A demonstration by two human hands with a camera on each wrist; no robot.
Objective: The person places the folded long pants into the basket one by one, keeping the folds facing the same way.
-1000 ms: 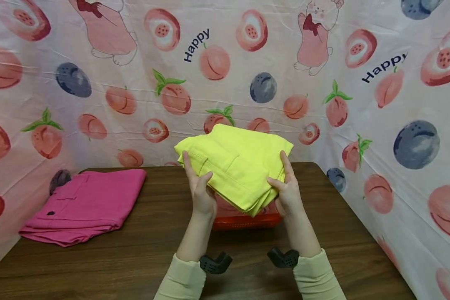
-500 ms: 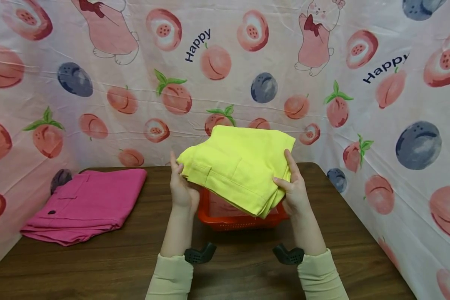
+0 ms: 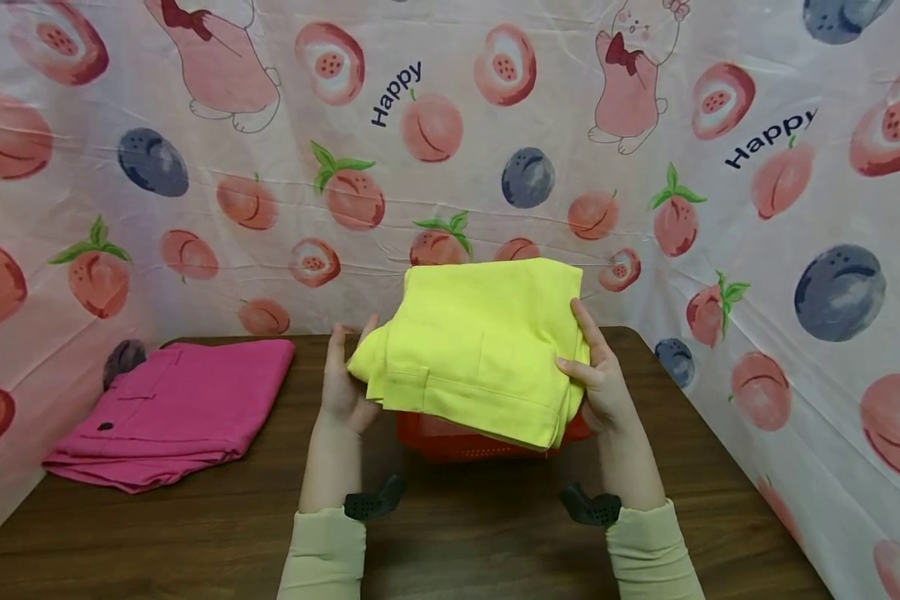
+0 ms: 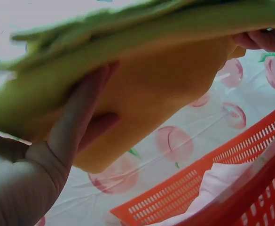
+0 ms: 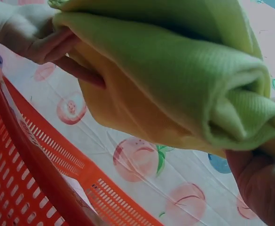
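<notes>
Folded bright yellow pants, with a waistband seam and belt loop showing, are held up between both hands over a red basket. At their right edge my right hand grips the layers, thumb on top and fingers behind. My left hand supports the left end, its fingers mostly straight. In the left wrist view, left fingers extend beneath the cloth. The right wrist view shows a rolled fold of the pants beside the right hand.
Folded pink pants with a dark button lie at the left of the brown wooden table. Pale pink cloth lies in the slotted basket. A peach-printed curtain encloses the back and sides.
The left hand has shifted left and loosened from the front of the yellow pants. The pants have tilted and lowered slightly, with the right hand keeping its grip.
</notes>
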